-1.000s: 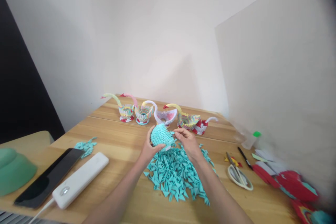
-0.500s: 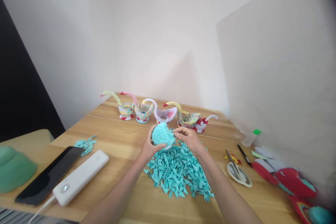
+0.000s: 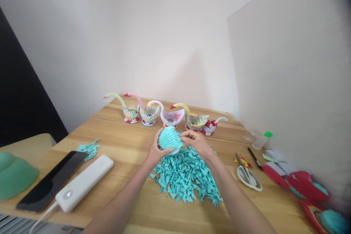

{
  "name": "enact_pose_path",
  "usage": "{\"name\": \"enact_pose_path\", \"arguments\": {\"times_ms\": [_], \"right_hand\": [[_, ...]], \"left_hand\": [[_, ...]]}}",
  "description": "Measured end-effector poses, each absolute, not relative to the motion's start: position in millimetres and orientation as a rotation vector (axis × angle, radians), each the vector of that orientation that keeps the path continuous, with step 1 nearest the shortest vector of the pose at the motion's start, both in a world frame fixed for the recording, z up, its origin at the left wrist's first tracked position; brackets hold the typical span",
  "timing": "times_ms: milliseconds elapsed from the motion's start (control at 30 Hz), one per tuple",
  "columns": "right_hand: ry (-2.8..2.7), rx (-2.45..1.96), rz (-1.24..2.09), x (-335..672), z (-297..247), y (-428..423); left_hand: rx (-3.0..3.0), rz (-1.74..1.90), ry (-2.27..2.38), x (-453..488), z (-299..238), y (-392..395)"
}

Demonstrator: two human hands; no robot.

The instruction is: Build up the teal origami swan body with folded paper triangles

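Observation:
A rounded turquoise ball of interlocked folded-paper pieces (image 3: 169, 138) is held above the table by my left hand (image 3: 157, 150), thumb below and fingers behind it. At its right side my right hand (image 3: 196, 142) is closed in a pinch, fingertips touching the ball's edge. Whatever sits between those fingertips is too small to make out. Under both hands spreads a pile of loose turquoise folded-paper triangles (image 3: 186, 175).
Several folded-paper swans (image 3: 172, 117) stand in a row behind. To the left lie a black phone (image 3: 52, 181), a white power bank (image 3: 85, 182) and a small turquoise paper heap (image 3: 90, 149). Scissors (image 3: 249, 177), a pen (image 3: 255, 158) and red paper pieces (image 3: 307, 186) lie right.
The view has shifted slightly. Both hands keep nearly the same place at the ball, with the right fingertips still at its right edge.

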State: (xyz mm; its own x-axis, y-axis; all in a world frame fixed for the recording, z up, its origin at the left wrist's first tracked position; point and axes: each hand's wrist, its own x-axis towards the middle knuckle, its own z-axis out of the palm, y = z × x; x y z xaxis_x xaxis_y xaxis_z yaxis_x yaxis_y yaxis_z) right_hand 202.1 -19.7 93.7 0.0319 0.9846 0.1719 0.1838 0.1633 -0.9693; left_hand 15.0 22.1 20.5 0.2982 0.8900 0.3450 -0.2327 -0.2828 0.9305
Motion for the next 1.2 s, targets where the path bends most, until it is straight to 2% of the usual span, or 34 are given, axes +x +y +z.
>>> {"name": "enact_pose_path", "arguments": {"times_ms": [600,900,1200], "right_hand": [[-1.343,-1.354,0.874,183,88,-33],[-1.329,-1.301,0.944,183,86,-32],[-1.382,-1.304,0.781,168,81,-32]], "left_hand": [[1.45,1.274,0.689,18,15,22],[1.472,1.311,0.711,19,10,22],[1.51,1.357,0.797,18,13,20]]}}
